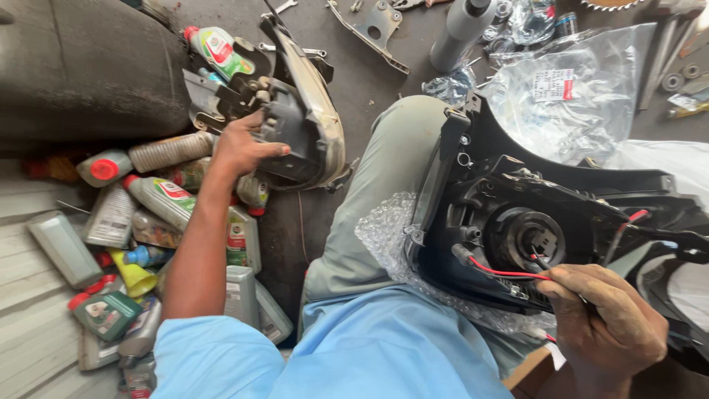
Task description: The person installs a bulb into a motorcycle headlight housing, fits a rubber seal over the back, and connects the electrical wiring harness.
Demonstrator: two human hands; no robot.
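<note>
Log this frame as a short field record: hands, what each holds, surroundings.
view: head camera, looking down at the lap
left hand: grip closed on old headlight assembly, held over the floor
right hand: pinching red wire at the rear socket
new headlight housing: black, resting on bubble wrap on the lap
floor left: pile of oil bottles
floor top: clear plastic bag, grey cylinder

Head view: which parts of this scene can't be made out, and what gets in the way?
- Right hand: palm side faces away, so its grip on the red wire is unclear.
- Black headlamp housing: lens side faces down onto the bubble wrap.
- Left hand: fingertips curl behind the old headlamp unit.
- Oil bottles: several hidden under the left forearm; others cut off by the lower edge.
</note>
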